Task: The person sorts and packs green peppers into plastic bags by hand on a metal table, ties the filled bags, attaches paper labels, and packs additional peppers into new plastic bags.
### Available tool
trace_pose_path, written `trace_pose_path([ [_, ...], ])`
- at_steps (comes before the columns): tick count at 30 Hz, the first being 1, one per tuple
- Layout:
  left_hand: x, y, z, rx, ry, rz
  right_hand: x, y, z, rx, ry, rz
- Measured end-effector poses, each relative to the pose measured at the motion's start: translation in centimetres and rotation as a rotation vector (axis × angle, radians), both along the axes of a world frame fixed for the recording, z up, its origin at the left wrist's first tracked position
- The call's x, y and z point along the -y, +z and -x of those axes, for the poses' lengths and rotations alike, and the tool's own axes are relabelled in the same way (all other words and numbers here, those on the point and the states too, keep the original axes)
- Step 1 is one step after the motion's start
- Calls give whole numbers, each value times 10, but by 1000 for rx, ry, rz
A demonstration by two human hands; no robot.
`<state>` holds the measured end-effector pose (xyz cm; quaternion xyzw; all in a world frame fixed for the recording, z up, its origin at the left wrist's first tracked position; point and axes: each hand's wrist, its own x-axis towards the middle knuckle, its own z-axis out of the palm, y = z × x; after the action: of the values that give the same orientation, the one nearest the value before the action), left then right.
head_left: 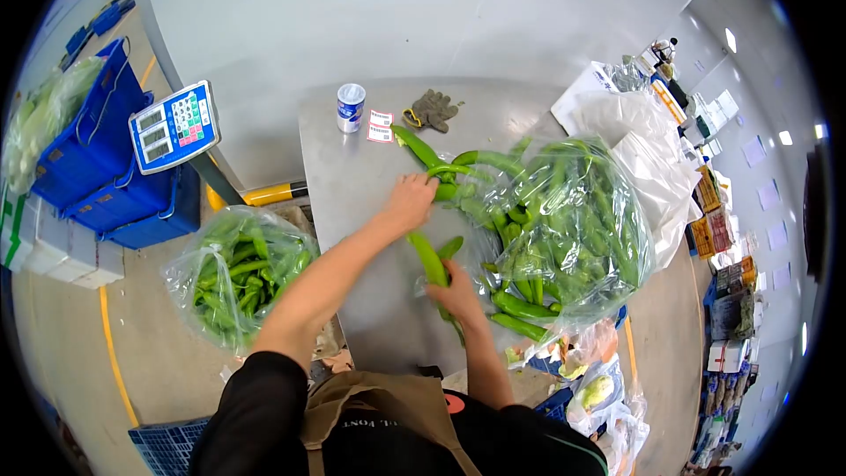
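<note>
"Table (374, 317) first: what took up most of it?"

"Large transparent bag (582, 220) on the right, packed with green peppers (523, 307), some of them lying outside its left edge."

"How were those best handled?"

"Gently, I'd judge. Smooth skins could slip and a hard squeeze could snap one, so drawing each free of the thin film before turning it made sense, with the two hands kept from crossing."

"And the hands themselves?"

"Left hand (411, 201) was on the far side, fingers curled at pepper ends (446, 192) just left of the bag; I couldn't tell whether they had closed on any. Right hand (458, 293), nearer the body, was narrowed around a long pepper (426, 256)."

"Where did that one sit in the grip?"

"Its middle lay between thumb and fingers. One end pointed far and left; the other showed on the near side of the hand."

"Anything smaller?"

"A shorter pepper (450, 248) lay just right of it, by the fingertips; whether it was held too, I couldn't say."
</note>
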<state>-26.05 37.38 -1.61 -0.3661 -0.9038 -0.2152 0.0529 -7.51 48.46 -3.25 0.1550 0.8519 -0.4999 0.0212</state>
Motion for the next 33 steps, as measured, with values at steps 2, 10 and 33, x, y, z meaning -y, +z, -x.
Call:
trace_pose_path([
  [2,-15,-55,22,-24,104,243,-14,-7,-26,-49,-3,138],
  [10,43,-44,-27,671,-75,121,-1,-4,-47,-145,-324,1076],
  [33,339,-109,-175,290,775,629,189,-11,60,541,445,1403],
])
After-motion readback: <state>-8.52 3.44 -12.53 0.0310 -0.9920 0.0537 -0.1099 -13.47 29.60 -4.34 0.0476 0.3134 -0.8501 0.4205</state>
